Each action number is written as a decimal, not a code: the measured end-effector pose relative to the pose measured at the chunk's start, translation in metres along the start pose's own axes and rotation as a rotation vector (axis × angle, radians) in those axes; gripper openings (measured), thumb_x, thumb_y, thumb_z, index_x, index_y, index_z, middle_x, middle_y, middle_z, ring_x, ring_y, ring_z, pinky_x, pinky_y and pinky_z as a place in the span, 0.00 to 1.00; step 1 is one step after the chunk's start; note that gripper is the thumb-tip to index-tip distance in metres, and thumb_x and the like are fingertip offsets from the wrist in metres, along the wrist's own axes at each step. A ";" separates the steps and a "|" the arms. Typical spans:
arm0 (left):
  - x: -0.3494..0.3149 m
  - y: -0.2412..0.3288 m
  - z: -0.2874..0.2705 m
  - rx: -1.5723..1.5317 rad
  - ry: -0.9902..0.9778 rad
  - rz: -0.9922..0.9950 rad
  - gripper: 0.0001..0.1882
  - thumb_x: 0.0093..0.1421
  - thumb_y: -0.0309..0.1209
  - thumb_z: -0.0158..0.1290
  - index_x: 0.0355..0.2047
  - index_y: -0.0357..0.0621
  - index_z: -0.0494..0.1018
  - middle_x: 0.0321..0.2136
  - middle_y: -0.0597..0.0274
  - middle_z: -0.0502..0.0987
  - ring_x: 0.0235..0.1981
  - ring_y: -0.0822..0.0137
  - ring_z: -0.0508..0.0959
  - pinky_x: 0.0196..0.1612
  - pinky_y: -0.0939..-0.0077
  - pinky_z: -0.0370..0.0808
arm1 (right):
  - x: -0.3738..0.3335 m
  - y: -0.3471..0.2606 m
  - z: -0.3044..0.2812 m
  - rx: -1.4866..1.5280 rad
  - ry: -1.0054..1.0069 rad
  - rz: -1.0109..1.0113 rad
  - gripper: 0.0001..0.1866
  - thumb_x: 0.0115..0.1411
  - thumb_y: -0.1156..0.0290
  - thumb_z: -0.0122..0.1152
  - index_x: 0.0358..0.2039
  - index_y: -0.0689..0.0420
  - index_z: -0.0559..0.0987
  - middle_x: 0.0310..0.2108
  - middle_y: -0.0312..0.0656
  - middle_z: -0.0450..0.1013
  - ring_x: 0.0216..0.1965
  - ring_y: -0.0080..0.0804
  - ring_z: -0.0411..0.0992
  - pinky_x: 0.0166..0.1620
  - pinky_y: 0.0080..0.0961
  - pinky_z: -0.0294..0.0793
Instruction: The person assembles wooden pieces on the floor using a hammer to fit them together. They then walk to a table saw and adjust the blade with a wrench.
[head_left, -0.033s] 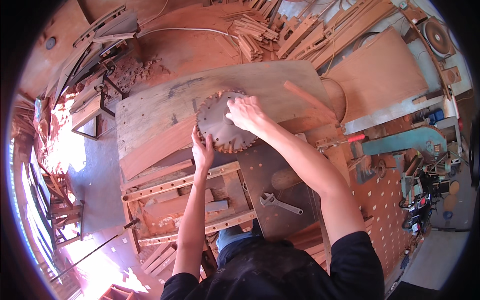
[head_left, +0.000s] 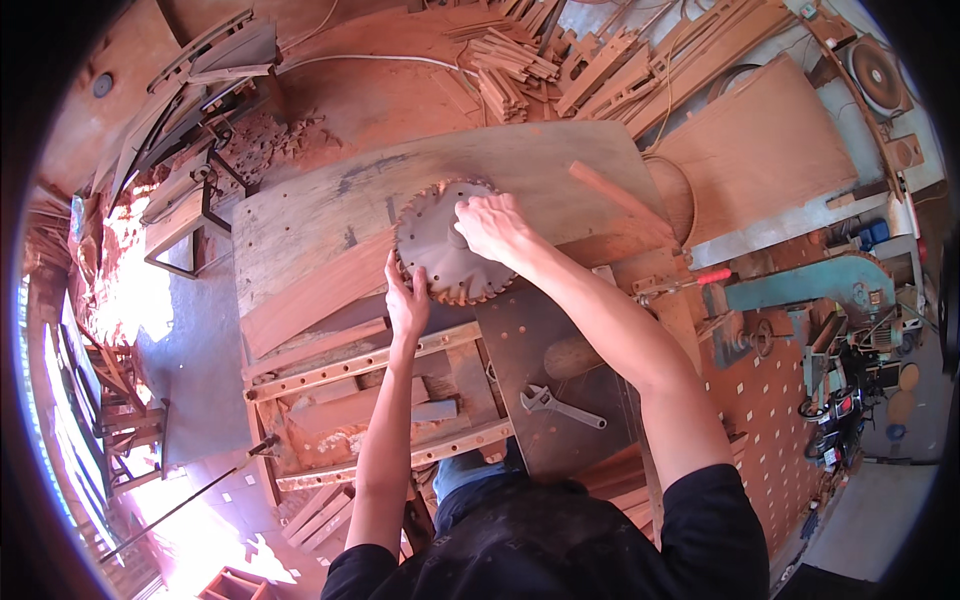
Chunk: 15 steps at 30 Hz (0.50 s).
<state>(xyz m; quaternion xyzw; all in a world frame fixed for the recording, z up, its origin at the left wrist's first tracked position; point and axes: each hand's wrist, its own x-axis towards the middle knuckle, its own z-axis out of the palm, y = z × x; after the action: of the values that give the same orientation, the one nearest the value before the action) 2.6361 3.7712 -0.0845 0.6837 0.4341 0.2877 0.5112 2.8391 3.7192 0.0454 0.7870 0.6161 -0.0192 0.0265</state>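
A round, toothed circular saw blade (head_left: 425, 235) with small holes near its rim is over the worktable. My left hand (head_left: 407, 300) is closed on its lower left edge, the thumb on the face and the fingers at the rim. My right hand (head_left: 490, 228) is a closed fist against the blade's face, right of its middle. Its curled fingers hide what they hold, if anything, and part of the blade's centre. Nearer to me, an adjustable wrench (head_left: 562, 406) lies on a dark metal plate (head_left: 535, 455).
Under and beyond the blade spreads a worn wooden tabletop (head_left: 330, 200), with a loose wood strip (head_left: 620, 203) at right. A slotted wooden frame (head_left: 375, 365) is near my left forearm. Cut lumber (head_left: 505, 70) lies piled at the back. A blue-green machine (head_left: 810, 285) stands at right.
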 end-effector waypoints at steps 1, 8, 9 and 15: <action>-0.002 0.001 0.001 0.016 0.029 0.007 0.36 0.71 0.40 0.54 0.72 0.38 0.54 0.55 0.33 0.76 0.51 0.36 0.80 0.52 0.50 0.77 | 0.000 -0.003 -0.003 0.022 -0.016 0.019 0.17 0.70 0.57 0.54 0.47 0.58 0.80 0.40 0.49 0.81 0.44 0.48 0.80 0.48 0.49 0.74; 0.005 -0.006 0.008 -0.101 0.101 -0.139 0.32 0.71 0.45 0.55 0.64 0.31 0.63 0.46 0.38 0.82 0.46 0.49 0.83 0.52 0.57 0.78 | -0.068 -0.001 -0.021 0.298 -0.003 0.112 0.22 0.67 0.53 0.60 0.45 0.62 0.78 0.33 0.53 0.80 0.39 0.55 0.81 0.40 0.49 0.81; 0.003 -0.001 0.007 -0.163 0.061 -0.216 0.31 0.71 0.45 0.55 0.61 0.30 0.65 0.44 0.39 0.82 0.44 0.50 0.82 0.51 0.57 0.78 | -0.098 -0.003 -0.032 0.367 -0.190 0.140 0.21 0.64 0.53 0.62 0.43 0.62 0.78 0.35 0.57 0.79 0.39 0.57 0.81 0.41 0.50 0.81; 0.009 0.005 0.009 -0.099 0.083 -0.196 0.28 0.71 0.49 0.54 0.41 0.26 0.71 0.30 0.46 0.79 0.34 0.58 0.78 0.42 0.60 0.75 | -0.294 -0.009 0.022 0.267 -0.803 0.203 0.29 0.52 0.50 0.76 0.44 0.60 0.80 0.45 0.57 0.77 0.50 0.56 0.78 0.51 0.50 0.78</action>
<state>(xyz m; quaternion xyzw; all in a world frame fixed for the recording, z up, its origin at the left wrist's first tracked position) 2.6492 3.7743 -0.0830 0.5994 0.5051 0.2853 0.5516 2.7604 3.4351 0.0415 0.7702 0.4686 -0.4005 0.1640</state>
